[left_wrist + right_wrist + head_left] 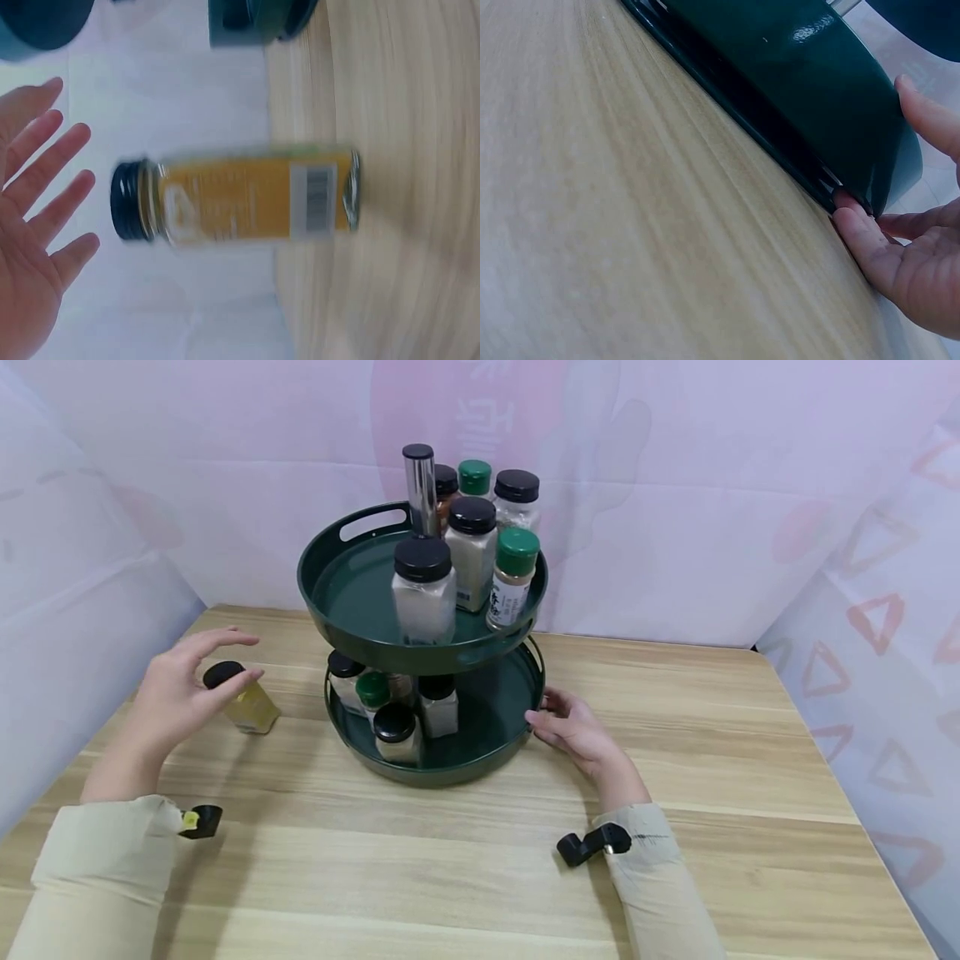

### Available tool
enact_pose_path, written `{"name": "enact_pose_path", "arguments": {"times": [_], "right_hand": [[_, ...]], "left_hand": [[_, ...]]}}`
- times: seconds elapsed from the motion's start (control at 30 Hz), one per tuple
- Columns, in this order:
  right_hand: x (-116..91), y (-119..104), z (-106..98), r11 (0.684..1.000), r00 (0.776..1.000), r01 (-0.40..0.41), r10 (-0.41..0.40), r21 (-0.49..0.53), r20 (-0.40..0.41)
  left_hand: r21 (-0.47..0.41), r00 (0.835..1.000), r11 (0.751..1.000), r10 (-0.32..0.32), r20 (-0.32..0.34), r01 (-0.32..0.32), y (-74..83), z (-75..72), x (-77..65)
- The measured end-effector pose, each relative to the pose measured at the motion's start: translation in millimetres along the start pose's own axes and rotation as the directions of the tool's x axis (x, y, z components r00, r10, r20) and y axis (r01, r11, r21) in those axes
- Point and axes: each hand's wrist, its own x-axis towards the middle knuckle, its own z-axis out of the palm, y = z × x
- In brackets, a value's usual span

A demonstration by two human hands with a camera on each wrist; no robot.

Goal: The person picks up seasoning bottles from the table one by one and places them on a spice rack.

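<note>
A spice jar (253, 707) with a black cap and yellow contents stands on the table at the left. Beside it is my left hand (168, 689), thumb and fingers spread apart; in the left wrist view the fingers are clear of the jar's cap (131, 200). My right hand (573, 731) grips the right side of the lower tray (491, 702) of a dark green two-tier rack. In the right wrist view the thumb is against the tray wall (817, 97) and the fingertips (853, 214) are at its bottom edge.
Several jars with black or green caps, such as a white one (423, 597), stand on the upper tray (352, 585) around a metal post (422, 493). More jars (397, 733) fill the lower tray's left part. Patterned white sheets (675, 552) enclose the wooden table (420, 868).
</note>
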Motion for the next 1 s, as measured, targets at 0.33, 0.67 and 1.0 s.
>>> {"name": "enact_pose_path", "arguments": {"times": [0.33, 0.67, 1.0], "right_hand": [[1, -4, 1, 1.000, 1.000, -0.006, 0.006, 0.001, -0.004], [1, -2, 2, 1.000, 1.000, -0.009, 0.009, 0.002, -0.004], [1, 1, 1, 1.000, 1.000, 0.003, -0.003, 0.005, -0.003]], "left_hand": [[-0.051, 0.975, 0.986, -0.150, 0.164, 0.160, -36.1, -19.2, -10.4], [-0.083, 0.944, 0.975, -0.177, 0.278, 0.207, -54.6, -4.9, -16.2], [-0.188, 0.955, 0.977, -0.046, 0.292, 0.104, -61.0, -0.2, -17.9]]}}
